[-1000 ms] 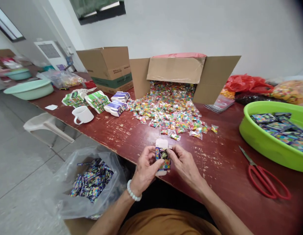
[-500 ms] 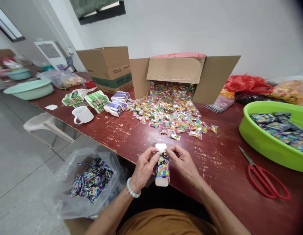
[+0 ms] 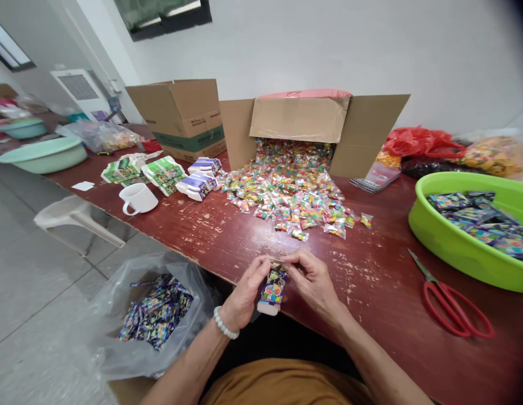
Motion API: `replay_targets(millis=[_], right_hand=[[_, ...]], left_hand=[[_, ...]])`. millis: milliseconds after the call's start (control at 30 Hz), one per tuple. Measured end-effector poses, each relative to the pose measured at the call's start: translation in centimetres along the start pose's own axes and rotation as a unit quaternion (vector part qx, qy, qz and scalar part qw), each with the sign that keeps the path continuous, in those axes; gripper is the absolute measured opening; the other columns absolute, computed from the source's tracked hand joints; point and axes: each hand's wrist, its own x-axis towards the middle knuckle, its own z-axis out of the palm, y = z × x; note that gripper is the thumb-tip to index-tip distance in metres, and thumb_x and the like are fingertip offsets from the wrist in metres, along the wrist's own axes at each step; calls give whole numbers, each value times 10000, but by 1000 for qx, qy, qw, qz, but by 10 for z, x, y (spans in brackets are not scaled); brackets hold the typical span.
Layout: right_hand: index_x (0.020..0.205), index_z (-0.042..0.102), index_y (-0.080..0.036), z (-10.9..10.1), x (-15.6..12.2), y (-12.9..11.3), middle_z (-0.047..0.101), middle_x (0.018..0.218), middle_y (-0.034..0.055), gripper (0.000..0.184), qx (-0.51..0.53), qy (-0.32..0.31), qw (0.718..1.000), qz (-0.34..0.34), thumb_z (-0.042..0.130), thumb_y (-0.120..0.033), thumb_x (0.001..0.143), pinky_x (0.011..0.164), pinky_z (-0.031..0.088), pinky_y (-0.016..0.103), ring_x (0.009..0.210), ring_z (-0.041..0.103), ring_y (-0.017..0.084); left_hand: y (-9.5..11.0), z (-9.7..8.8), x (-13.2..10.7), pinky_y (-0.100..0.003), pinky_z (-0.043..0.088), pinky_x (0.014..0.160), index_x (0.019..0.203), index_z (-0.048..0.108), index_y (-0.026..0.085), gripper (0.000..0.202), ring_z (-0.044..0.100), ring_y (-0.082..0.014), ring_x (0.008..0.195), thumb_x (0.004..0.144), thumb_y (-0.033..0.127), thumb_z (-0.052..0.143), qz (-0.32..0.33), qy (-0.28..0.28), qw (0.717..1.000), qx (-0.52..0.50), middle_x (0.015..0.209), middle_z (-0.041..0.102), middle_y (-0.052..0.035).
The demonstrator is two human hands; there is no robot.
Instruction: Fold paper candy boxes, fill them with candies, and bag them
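Between my hands, at the table's front edge, is a small printed candy box [image 3: 272, 288], dark with bright colours. Its white lower flap sticks out toward me. My left hand [image 3: 247, 289] is closed on the box's left side near the top. With the fingers of my right hand [image 3: 314, 281] I pinch its upper end, where the top flap shows only as a thin edge. Beyond my hands, a heap of wrapped candies [image 3: 286, 197] spills from an open cardboard carton [image 3: 301, 117].
Red-handled scissors [image 3: 453, 309] and a green basin [image 3: 459, 253] of printed boxes lie right. Left are a white mug [image 3: 138, 199], stacked flat boxes [image 3: 163, 173] and another carton [image 3: 193, 118]. A plastic bag [image 3: 113, 287] of flattened boxes stands below the table edge, near a white stool [image 3: 77, 219].
The box has tilted, its lower end swinging left. Its upper white flap, upright before, is now folded down to a thin edge by my fingers. The view has shifted slightly.
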Motion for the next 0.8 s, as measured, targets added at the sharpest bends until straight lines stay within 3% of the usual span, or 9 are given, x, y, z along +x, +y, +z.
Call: replay_targets(millis=[133,233,333,400,500,633,800], right_hand=[[905,702,-215,2,-2,-5,711,964,62,193,33,-61,997,12,531,-304,911,777,504,309,855,655,190],[831,662,-196,3,-1,-5,717,1019,62,184,102,-77,986,104,568,-348,876,646,531,279,710,666,163],[876,649,-186,2,5,-6,728,857,34,185,151,-98,966,184,624,-361,822,480,485,238,486,598,114],[859,656,-178,0,10,-8,715,748,19,186,179,-102,955,214,644,-354,799,455,467,235,446,581,112],[728,646,-163,-3,16,-12,732,797,47,167,207,-80,946,236,691,-323,743,500,484,245,502,603,120],[680,640,-159,-2,15,-11,736,910,71,171,214,-64,953,203,702,-307,741,673,523,279,714,665,163],[784,649,-185,-1,3,-11,706,1015,66,177,174,-113,975,83,585,-323,873,808,509,327,900,656,189]], left_hand=[[-4,3,1,-231,431,375,1032,576,156,557,579,-150,391,854,660,421,-102,-18,995,-9,608,634,-29],[-5,5,3,-216,435,376,1163,551,184,604,582,-143,391,856,678,390,-77,-6,997,12,602,640,-21],[-5,8,4,-205,427,370,1192,563,160,695,564,-129,384,847,718,334,-53,-7,997,54,595,637,-28],[-4,9,4,-202,419,363,1186,577,142,739,552,-123,379,846,733,292,-43,-21,996,76,593,635,-35],[-3,8,4,-200,423,372,1227,564,141,732,555,-120,389,866,711,280,-22,-42,994,101,610,639,-39],[-1,3,3,-198,418,381,1288,538,147,715,555,-114,402,874,686,317,9,-47,991,128,635,644,-43],[-1,3,2,-206,420,399,1318,533,148,721,551,-116,406,867,680,352,34,-29,986,160,589,625,-28]])
